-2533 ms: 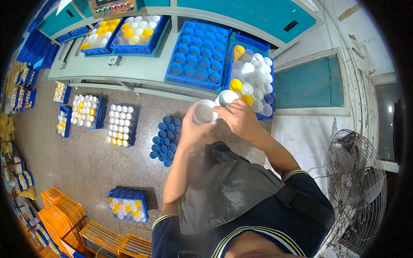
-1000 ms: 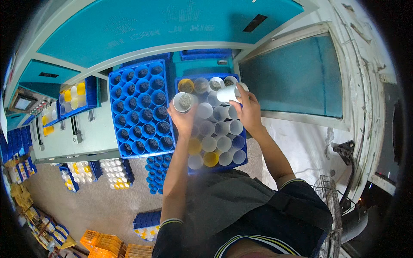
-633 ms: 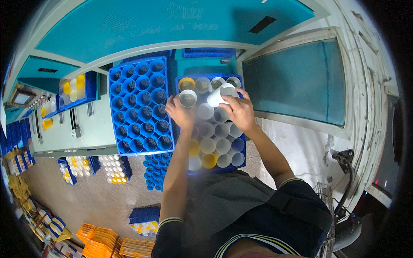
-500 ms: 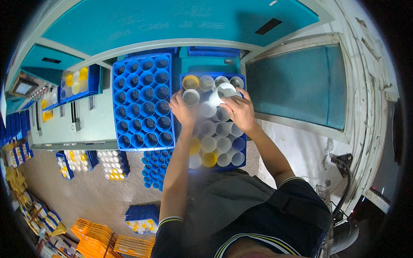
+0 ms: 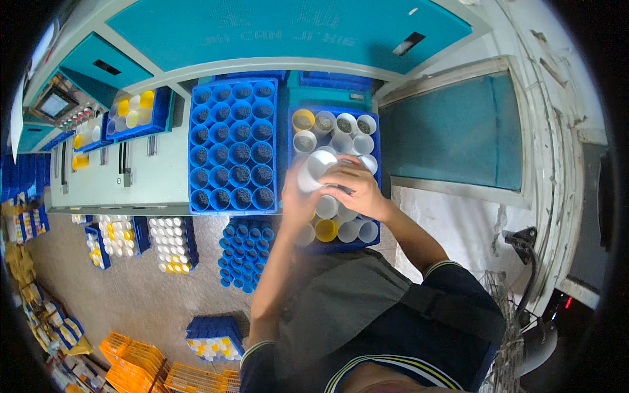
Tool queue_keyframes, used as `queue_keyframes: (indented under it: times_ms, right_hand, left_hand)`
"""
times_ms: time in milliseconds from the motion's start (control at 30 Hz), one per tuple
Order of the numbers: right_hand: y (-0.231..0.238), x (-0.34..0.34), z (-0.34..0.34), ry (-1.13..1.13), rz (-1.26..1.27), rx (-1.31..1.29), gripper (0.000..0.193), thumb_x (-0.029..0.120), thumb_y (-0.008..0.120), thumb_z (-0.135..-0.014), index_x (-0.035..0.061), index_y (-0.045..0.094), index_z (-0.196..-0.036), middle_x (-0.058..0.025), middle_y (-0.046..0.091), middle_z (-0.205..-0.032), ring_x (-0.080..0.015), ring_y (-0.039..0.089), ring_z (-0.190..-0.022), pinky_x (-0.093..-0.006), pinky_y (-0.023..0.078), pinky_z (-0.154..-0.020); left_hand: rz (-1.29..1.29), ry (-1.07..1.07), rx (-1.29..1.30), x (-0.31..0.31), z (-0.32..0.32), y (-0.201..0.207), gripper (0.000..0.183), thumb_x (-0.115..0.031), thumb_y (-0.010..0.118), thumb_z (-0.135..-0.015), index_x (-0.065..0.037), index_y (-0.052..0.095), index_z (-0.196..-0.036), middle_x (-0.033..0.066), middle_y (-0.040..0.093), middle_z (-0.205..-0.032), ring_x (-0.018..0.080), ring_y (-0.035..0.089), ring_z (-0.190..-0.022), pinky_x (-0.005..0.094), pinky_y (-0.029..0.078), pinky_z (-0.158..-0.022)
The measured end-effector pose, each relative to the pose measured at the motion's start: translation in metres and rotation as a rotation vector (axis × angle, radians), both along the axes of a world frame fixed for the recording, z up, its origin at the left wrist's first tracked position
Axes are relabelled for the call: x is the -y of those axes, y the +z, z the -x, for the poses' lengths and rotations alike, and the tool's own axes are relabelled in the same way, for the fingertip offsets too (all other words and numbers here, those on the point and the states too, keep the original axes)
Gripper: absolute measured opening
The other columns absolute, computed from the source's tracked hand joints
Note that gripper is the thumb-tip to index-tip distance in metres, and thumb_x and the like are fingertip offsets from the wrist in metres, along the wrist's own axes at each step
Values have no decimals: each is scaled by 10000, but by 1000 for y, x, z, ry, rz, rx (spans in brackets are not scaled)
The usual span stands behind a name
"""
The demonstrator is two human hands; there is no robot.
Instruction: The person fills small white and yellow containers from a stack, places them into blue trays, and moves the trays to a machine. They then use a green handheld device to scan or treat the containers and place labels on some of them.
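A white cup [image 5: 317, 169] is held tilted above the crate, its open mouth showing. My right hand [image 5: 354, 188] is closed on its right side, fingers bent over the wall. My left hand [image 5: 298, 196], slightly blurred, wraps its left side. Below is a blue crate [image 5: 341, 246] of white and yellow cups in rows. In the far row, a yellow cup [image 5: 303, 120] and the white ones beside it hold dark grey material. My hands hide the crate's middle cups.
Left of the crate stands a blue tray [image 5: 232, 211] of blue cups with dark granules. Teal machine panels [image 5: 288, 33] rise beyond, with a control screen [image 5: 54, 103] far left. More blue cups [image 5: 246, 252] and orange baskets [image 5: 134, 367] are on the floor.
My right hand has brought the white cup left and nearer to me. My left hand has left a cup at the crate's left side and joined it. The view has shifted slightly.
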State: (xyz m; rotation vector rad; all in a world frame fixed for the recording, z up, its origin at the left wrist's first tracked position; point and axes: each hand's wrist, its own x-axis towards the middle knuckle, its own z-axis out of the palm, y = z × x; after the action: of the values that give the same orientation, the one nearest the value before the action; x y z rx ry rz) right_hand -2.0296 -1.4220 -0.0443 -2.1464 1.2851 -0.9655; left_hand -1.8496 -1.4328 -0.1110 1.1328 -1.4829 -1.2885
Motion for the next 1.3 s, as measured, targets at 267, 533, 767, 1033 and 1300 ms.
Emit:
queue_keyframes:
  times_ms: [267,533,767,1033,1300]
  right_hand:
    - [-12,-3,-58,-353,-754,1030,245,257,598,-980,35,658,-1064,-74,681,-1036,-175,646,-980,-331,497,-856]
    - [-30,-2,-101,-273,-893,1686,240,254,574,-990,27,642,-1027,-114,678,-1030,-217,650,-986,-356,515,-893]
    - [-22,8,-113,-256,-1042,1867,256,243,511,-1008,29,636,-1072,-102,667,-1096,-239,630,-1063,-391,488,-982]
    - [-39,10,-92,-164,-963,2105,271,232,499,-1002,29,608,-1146,-89,650,-1156,-224,609,-1105,-373,482,-982]
    - [-52,38,-51,-147,-863,2160,300,234,441,-1029,34,575,-1209,-92,644,-1178,-214,625,-1111,-390,506,-983]
  left_hand:
    - [-134,115,183,-46,-41,33,879,-110,895,-674,-28,385,-1386,192,596,-1258,310,591,-1174,402,467,-1009]
    - [175,237,534,-51,-70,85,769,-123,909,-584,-112,610,-1293,146,546,-1206,345,543,-1105,442,489,-900]
    - [294,163,776,-36,-67,132,751,-27,881,-576,-143,635,-1276,141,550,-1173,350,507,-1038,463,446,-897]
    - [444,21,916,-20,-33,155,682,-6,764,-651,-117,597,-1303,166,515,-1197,358,488,-1050,444,443,-907]
    - [517,-23,937,16,12,153,677,-23,736,-678,-108,570,-1329,182,506,-1187,369,488,-1049,449,442,-888]
